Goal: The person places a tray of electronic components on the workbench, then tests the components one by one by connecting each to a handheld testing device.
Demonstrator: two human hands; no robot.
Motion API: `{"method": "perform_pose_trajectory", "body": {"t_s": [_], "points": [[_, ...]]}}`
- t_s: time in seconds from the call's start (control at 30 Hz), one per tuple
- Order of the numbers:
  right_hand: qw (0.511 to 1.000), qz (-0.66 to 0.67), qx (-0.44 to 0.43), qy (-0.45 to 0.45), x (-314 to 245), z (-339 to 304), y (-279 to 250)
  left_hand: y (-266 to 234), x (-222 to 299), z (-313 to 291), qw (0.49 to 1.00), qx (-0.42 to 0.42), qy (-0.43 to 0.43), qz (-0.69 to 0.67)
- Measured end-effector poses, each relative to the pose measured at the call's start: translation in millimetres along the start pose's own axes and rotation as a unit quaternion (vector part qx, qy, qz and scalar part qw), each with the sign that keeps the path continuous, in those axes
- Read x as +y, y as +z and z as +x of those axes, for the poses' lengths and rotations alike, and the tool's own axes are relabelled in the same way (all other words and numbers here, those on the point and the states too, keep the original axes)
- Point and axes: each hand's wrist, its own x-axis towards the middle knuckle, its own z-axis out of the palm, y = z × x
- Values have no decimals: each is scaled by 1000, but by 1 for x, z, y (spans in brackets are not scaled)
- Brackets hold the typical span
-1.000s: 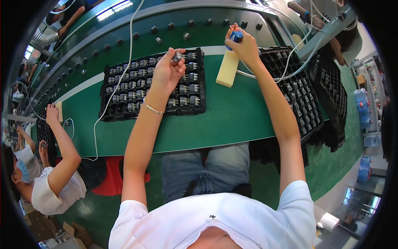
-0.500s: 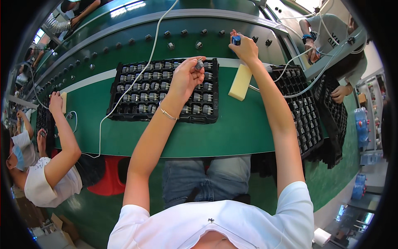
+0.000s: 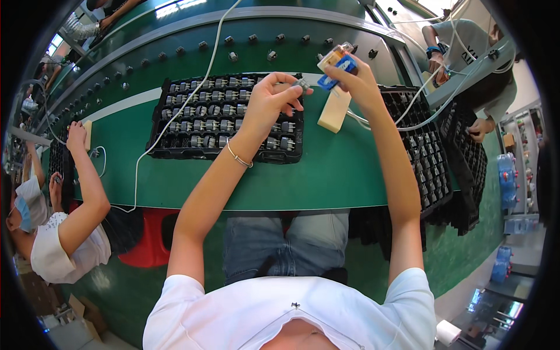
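Observation:
Over the right part of a black tray [image 3: 297,143] with rows of small grey metal parts, my left hand [image 3: 273,100] is closed. Pinched between its thumb and fingers is a small grey cylindrical part [image 3: 301,85]. My right hand [image 3: 363,84] grips a blue-and-clear handheld tool [image 3: 338,71] with a yellowish portion, tilted toward the left hand. The tool and the part are close but apart. Just below the tool stands a cream-coloured block [image 3: 333,113] on the green table [image 3: 338,169].
More metal parts line the green belt [image 3: 175,46] beyond a metal edge. A white cable [image 3: 205,76] crosses the tray. Stacked black trays [image 3: 429,169] stand at right, near a person in grey [image 3: 466,44]. Another person [image 3: 64,245] works at far left.
My right hand has drawn back toward my left, turning the blue-and-clear tool more into view. The left hand has shifted slightly rightward with the grey part. The parts on the belt have shifted leftward.

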Motion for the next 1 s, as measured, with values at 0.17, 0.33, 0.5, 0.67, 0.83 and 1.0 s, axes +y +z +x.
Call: {"method": "perform_pose_trajectory", "body": {"t_s": [0.17, 0.33, 0.5, 0.67, 0.83, 1.0], "points": [[994, 101, -15, 49, 14, -42, 9, 14, 3, -12, 995, -49, 21, 80], [983, 162, -39, 79, 32, -50, 4, 20, 1, -18, 990, -67, 19, 126], [969, 205, -92, 99, 34, -55, 1, 21, 1, -20, 985, -79, -5, 150], [958, 184, -193, 105, 26, -59, -25, 19, 0, -17, 962, -98, 6, 253], [997, -49, 55, -31, 40, -58, -45, -6, 21, -5, 847, 3, 137, 514], [982, -133, 120, -62, 48, -56, -28, -58, 54, -19, 762, 127, 97, 628]]}}
